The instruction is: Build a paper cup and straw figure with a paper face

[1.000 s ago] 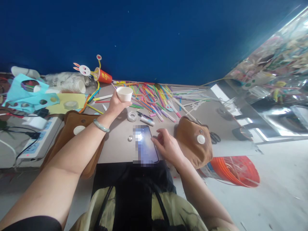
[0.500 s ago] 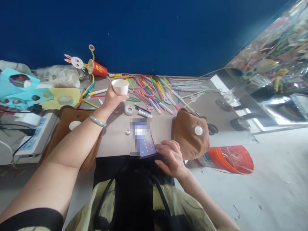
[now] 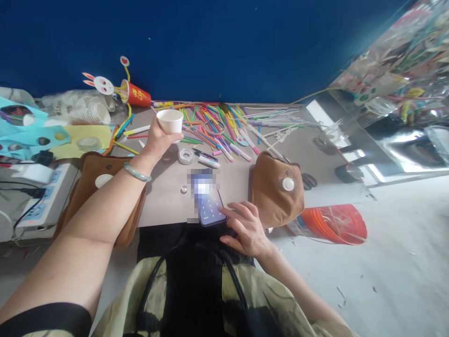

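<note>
My left hand (image 3: 156, 141) is wrapped round a white paper cup (image 3: 170, 121), held upright above the table near the pens. A phone (image 3: 209, 201) with a lit keypad screen lies at the table's front edge. My right hand (image 3: 245, 227) is at the phone's right side, fingers apart and holding nothing, with the index fingertip over the lower right of the screen. Beyond the phone lie a roll of clear tape (image 3: 185, 156) and a white marker (image 3: 209, 162).
Many coloured pens and pipe cleaners (image 3: 224, 128) spread along the wall. Brown pouches lie left (image 3: 94, 201) and right (image 3: 277, 189). A red cup (image 3: 138, 95) with a rabbit figure, a power strip (image 3: 52, 196) and an orange bucket (image 3: 336, 223) are around.
My right hand has moved left, bringing its index finger over the phone's screen. The cup stays in my left hand. The whole view has shifted slightly.
</note>
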A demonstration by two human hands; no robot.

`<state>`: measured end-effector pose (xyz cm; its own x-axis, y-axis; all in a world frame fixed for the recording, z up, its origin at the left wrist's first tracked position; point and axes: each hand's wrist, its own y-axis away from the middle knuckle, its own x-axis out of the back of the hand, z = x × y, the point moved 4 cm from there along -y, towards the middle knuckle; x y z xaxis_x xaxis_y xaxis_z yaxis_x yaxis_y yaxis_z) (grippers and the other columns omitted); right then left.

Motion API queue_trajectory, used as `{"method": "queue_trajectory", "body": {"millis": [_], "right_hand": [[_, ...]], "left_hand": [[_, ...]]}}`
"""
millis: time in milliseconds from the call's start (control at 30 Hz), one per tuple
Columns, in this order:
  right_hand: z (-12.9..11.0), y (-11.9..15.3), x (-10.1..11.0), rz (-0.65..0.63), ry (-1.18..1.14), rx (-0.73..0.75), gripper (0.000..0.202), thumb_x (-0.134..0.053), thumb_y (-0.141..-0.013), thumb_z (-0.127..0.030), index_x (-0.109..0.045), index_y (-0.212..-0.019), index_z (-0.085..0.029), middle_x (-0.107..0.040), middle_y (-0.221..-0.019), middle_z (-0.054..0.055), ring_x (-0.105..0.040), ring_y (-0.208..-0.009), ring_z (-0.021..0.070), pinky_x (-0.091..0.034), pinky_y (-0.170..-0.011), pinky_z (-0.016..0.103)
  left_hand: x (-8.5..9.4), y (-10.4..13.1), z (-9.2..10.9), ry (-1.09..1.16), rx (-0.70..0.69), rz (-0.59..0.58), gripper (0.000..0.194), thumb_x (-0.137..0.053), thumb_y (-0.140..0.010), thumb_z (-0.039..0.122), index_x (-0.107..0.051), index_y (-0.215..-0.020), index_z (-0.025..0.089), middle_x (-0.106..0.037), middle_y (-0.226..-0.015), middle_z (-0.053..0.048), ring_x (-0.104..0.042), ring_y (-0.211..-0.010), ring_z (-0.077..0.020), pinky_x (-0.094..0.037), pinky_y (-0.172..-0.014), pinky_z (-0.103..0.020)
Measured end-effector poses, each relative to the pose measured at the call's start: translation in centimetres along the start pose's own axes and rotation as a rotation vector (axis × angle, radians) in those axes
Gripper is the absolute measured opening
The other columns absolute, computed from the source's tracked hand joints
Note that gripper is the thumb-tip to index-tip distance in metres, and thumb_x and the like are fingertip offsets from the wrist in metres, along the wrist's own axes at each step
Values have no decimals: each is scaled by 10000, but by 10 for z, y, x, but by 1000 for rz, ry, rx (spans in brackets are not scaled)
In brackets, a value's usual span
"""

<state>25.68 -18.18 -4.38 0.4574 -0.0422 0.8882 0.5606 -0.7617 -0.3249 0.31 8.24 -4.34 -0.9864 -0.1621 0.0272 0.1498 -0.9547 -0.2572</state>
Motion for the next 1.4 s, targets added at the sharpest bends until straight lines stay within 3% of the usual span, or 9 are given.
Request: {"method": "queue_trajectory", "body": {"millis": [133,333,500,600,700,900,1067,1400], "right_hand": [[-4,-7,-1,5,1,-17,361,-558,-930,-588,-604,-889,-233,-711,-1265,80,-594,-1137,279,-359,-1003,485],[-11,-20,-11,-60,11,-42,504,-554,-861,-728,-585,-932,-230,-641,-1385,95,-503,-1301,316,-277,-1109,522],[-10,-17,-15,2,9,-41,553,-578,-802,-782,-603,-896,-237,-711,-1263,87,-568,-1204,304,-276,-1121,518],[-14,-15,-20,41,3,35,600,-471,-837,-814,-607,-886,-231,-712,-1262,98,-561,-1224,304,-266,-1133,514],[-19,-19,-24,48,-13,94,643,-358,-877,-815,-596,-889,-217,-699,-1288,113,-539,-1266,294,-236,-1157,511],[-21,-26,-24,74,9,72,686,-296,-872,-836,-596,-879,-219,-699,-1289,105,-539,-1277,291,-195,-1179,516],[-20,-20,-15,247,49,36,633,-307,-920,-781,-596,-817,-228,-754,-1150,72,-603,-1163,261,-238,-1164,491],[-14,-13,-11,336,137,-38,571,-308,-965,-718,-553,-810,-225,-765,-1067,57,-638,-1028,229,-276,-1118,489]], "left_hand": [[-1,0,0,3,8,2,740,-840,-462,87,-563,-1142,171,-651,-1094,-79,-639,-1026,-266,-553,-915,-407],[0,0,-1,-6,3,14,730,-842,-464,82,-565,-1131,191,-655,-1097,-73,-641,-1041,-271,-550,-938,-420],[0,-1,-1,5,-10,-7,733,-845,-469,87,-557,-1137,176,-650,-1101,-85,-636,-1028,-273,-557,-903,-412],[0,-1,0,-8,-31,-22,708,-851,-471,126,-559,-1114,188,-657,-1078,-73,-637,-994,-259,-562,-869,-392],[0,-1,-1,-21,-37,-13,716,-851,-465,145,-556,-1115,186,-656,-1081,-76,-635,-990,-260,-560,-863,-395],[0,-3,-5,-24,-37,7,729,-849,-451,132,-554,-1115,196,-656,-1097,-78,-632,-999,-259,-557,-864,-395],[0,-3,-4,-1,-42,3,727,-847,-447,136,-560,-1113,189,-662,-1091,-83,-636,-979,-253,-561,-839,-384],[-1,-1,-1,-4,-15,6,723,-835,-455,132,-557,-1121,188,-662,-1101,-81,-638,-1003,-257,-558,-865,-391]]}}
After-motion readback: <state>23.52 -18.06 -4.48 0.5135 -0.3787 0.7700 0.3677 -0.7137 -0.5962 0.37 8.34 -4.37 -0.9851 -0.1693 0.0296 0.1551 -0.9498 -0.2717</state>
